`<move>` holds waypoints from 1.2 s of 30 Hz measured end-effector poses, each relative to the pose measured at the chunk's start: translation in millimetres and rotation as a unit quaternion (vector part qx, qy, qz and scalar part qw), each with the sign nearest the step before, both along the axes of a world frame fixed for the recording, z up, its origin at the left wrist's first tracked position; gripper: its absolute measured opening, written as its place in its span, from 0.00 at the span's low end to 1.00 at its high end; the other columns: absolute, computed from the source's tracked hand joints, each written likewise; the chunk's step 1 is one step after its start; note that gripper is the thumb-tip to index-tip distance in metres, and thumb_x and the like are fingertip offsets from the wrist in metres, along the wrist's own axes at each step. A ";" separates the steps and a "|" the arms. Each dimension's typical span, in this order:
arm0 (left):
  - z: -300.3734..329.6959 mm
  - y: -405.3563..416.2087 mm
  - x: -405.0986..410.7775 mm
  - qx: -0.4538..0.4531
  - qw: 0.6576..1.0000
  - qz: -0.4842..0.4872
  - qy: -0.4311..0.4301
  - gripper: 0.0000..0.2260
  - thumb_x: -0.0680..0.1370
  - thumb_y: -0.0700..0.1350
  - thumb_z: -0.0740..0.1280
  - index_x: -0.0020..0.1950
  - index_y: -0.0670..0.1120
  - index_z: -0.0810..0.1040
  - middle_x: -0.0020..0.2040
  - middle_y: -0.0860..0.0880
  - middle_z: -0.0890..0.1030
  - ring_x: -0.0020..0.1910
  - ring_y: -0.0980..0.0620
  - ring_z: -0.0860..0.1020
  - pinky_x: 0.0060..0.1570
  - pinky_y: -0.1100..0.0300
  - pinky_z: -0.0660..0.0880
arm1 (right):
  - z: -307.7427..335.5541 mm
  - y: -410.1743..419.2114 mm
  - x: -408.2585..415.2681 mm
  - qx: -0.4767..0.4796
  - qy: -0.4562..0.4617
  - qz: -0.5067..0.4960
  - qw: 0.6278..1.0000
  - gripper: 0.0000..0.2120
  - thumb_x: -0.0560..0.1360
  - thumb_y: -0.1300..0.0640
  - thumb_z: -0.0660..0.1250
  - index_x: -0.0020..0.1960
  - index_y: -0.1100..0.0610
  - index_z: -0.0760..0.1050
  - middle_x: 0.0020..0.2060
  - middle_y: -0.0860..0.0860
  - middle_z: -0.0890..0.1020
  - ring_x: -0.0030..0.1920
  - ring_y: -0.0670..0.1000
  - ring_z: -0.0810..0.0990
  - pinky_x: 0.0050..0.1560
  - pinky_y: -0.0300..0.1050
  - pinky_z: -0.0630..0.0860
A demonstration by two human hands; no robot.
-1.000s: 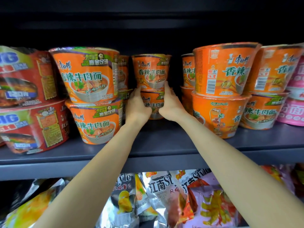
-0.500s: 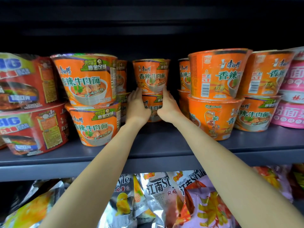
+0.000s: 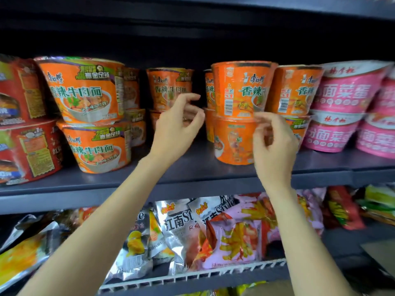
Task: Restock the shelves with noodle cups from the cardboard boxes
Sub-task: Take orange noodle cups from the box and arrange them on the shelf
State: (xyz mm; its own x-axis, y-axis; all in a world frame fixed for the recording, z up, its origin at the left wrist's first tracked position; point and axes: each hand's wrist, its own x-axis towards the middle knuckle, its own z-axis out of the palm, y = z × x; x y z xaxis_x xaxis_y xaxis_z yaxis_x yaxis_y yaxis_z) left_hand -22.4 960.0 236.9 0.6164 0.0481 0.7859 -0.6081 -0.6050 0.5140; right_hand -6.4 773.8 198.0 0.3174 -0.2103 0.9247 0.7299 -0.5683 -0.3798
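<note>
Head view: we're looking slightly up at a dark shelf [image 3: 192, 178] packed with noodle cups, only one camera here so that's all we've got.
Left hand [image 3: 175, 133]: empty, fingers loosely curled and apart, hanging in front of the back stack of orange cups [image 3: 168, 88], not touching it as far as we can tell.
Right hand [image 3: 273, 150]: also empty, fingers half open, just in front of the front orange stack [image 3: 239, 116].
Noodle cups: stacked two high; red ones [image 3: 23, 124] far left, pink ones [image 3: 342, 107] right.
Boxes: no cardboard box clearly in sight.
Doing it well: we'd say fill the gap in front of that back stack, labels facing out, each upper cup seated square on the lid below so nothing topples.
Shelf and room: smooth dark board, dim above; snack bags [image 3: 213, 236] behind a white wire rail [image 3: 192, 274] below.
</note>
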 end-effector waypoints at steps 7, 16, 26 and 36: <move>-25.1 -50.5 22.2 -0.044 0.981 -0.070 0.175 0.46 0.61 0.67 0.67 0.75 0.53 0.55 0.69 0.51 0.65 0.67 0.49 0.69 0.64 0.45 0.70 | -10.5 -31.0 35.8 0.078 0.324 0.208 0.920 0.29 0.76 0.58 0.62 0.75 0.50 0.58 0.64 0.45 0.73 0.65 0.47 0.71 0.68 0.54 0.68; -43.2 10.8 -7.1 -0.014 0.993 0.074 0.086 0.45 0.69 0.61 0.72 0.78 0.50 0.51 0.74 0.50 0.64 0.71 0.53 0.66 0.68 0.51 0.67 | -5.6 23.5 9.1 -0.100 0.270 0.196 0.937 0.39 0.72 0.44 0.70 0.74 0.45 0.51 0.64 0.50 0.67 0.56 0.48 0.75 0.57 0.43 0.71; -46.3 55.4 -25.7 0.180 0.947 0.262 -0.044 0.32 0.73 0.51 0.72 0.73 0.44 0.65 0.71 0.44 0.69 0.69 0.45 0.66 0.67 0.55 0.64 | -0.7 79.2 12.1 -0.128 0.186 0.117 0.967 0.30 0.69 0.41 0.72 0.63 0.51 0.63 0.57 0.49 0.77 0.51 0.52 0.78 0.42 0.43 0.74; -44.7 77.2 -28.4 0.273 0.884 0.368 -0.090 0.30 0.72 0.58 0.69 0.70 0.45 0.70 0.65 0.48 0.75 0.62 0.45 0.70 0.60 0.53 0.63 | 1.3 106.0 6.9 -0.117 0.166 0.134 0.970 0.30 0.69 0.46 0.75 0.61 0.57 0.62 0.62 0.54 0.70 0.57 0.53 0.77 0.43 0.39 0.72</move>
State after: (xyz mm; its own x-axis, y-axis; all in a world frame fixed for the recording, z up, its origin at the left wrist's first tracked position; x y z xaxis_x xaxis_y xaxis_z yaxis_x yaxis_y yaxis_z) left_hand -50.8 1037.3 192.2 0.4392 -0.0329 0.8978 0.0107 -0.9991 -0.0419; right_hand 0.5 879.8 199.3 0.6200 0.1243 0.7747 0.7230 -0.4741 -0.5025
